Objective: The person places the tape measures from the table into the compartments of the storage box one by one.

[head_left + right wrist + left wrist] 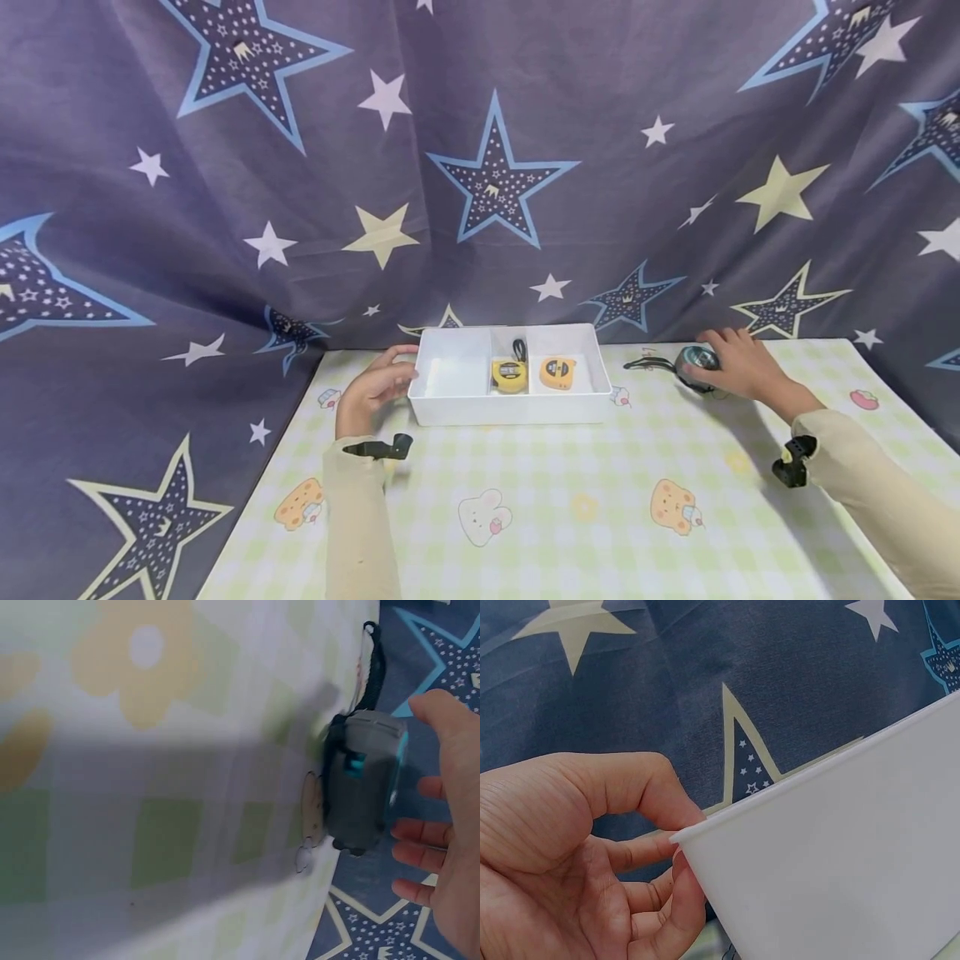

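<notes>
A white divided box stands at the back of the table. My left hand is at its left end; in the left wrist view the thumb bends onto the rim corner and the curled fingers touch the end wall below, gripping the edge. A yellow tape measure with a black strap lies in the middle compartment, an orange tape measure in the right one. Farther right, my right hand spreads around a grey and teal tape measure with a black wrist strap, thumb and fingers apart from its case.
A pale green checked cloth with cartoon prints covers the table. Right behind the box hangs a dark star-patterned curtain, along the table's back edge. Both wrists carry small black cameras, one being the left wrist camera.
</notes>
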